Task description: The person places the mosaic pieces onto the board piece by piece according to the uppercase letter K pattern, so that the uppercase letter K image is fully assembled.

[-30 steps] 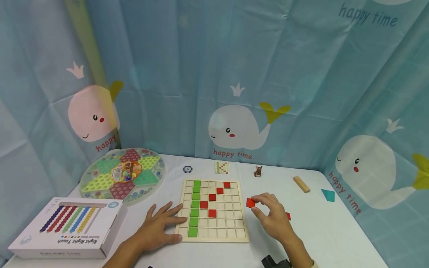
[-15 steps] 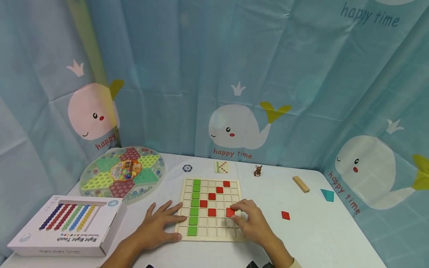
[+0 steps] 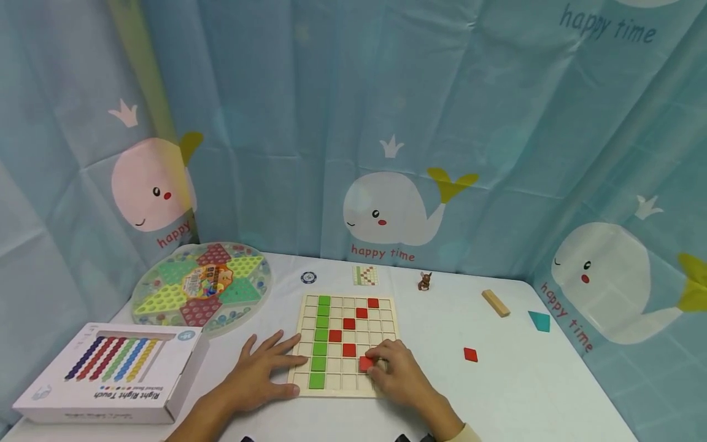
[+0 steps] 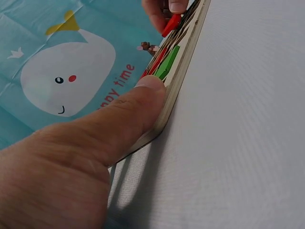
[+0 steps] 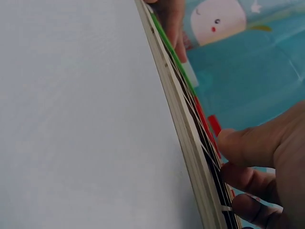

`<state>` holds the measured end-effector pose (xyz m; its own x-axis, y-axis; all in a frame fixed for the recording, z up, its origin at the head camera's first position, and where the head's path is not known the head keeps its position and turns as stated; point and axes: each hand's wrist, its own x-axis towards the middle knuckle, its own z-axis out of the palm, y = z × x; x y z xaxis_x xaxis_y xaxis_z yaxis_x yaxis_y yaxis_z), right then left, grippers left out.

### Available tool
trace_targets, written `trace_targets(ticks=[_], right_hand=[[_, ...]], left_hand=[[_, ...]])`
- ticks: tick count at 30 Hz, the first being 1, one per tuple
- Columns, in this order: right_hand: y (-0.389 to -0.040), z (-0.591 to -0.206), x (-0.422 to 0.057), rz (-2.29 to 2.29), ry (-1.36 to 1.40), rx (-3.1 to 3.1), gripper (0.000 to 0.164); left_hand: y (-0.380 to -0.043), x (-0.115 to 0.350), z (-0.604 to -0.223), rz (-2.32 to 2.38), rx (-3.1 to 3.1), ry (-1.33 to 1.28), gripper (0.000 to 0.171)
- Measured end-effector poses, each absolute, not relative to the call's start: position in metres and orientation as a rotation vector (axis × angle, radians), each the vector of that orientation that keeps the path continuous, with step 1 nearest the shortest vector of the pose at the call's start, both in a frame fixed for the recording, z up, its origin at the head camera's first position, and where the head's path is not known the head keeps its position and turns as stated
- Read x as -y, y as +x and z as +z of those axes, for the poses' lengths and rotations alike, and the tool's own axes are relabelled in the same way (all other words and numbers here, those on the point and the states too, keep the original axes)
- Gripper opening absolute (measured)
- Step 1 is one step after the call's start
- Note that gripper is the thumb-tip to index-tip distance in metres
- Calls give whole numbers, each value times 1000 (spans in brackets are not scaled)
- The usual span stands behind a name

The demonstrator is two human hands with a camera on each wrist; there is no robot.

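Note:
A wooden grid board (image 3: pixel 334 382) lies on the white table, with a column of green square tiles (image 3: pixel 320 348) and several red tiles (image 3: pixel 349 323) set in its cells. My right hand (image 3: pixel 402 373) pinches a red square tile (image 3: pixel 366 364) between thumb and fingers, close over the lower right part of the grid. In the left wrist view that tile (image 4: pixel 172 25) sits tilted at the fingertips. Spread out, my left hand (image 3: pixel 258 373) rests at the board's left edge, its thumb at the lower left corner.
One loose red tile (image 3: pixel 471 355) lies right of the board. Behind it are a pattern card (image 3: pixel 365 275), a round blue-and-white chip (image 3: pixel 309 278) and a small brown figurine (image 3: pixel 424 281). A wooden block (image 3: pixel 496 303) and teal piece (image 3: pixel 539 321) lie right; a white box (image 3: pixel 110 374) and round game board (image 3: pixel 243 291) left.
My right hand has carried the red tile leftward from beside the board to over the lower right cells. The loose red tile has come into full view. My left hand has stayed in place.

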<state>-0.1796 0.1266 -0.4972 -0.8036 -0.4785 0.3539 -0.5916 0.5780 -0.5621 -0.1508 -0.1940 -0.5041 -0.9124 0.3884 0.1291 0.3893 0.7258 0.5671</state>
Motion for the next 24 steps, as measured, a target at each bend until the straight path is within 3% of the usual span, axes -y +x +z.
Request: trace_targets(ticks=[24], right_hand=[[-174, -495, -125, 900, 849, 2704, 20]], left_hand=[[-152, 193, -505, -947, 2959, -623, 56]])
